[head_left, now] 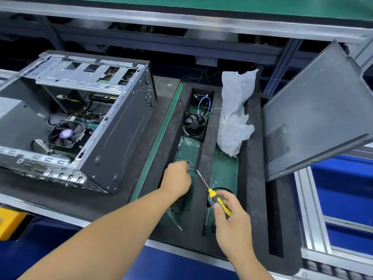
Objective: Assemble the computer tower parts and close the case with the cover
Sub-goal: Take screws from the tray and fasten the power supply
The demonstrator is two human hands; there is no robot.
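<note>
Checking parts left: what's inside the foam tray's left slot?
In the foam tray: a loose black fan, blue wires behind it, small screws near the left hand. The hand covers whatever lies beneath it.

Left hand fingertips hidden — contents unclear

fan sticker (purple), print unreadable
</note>
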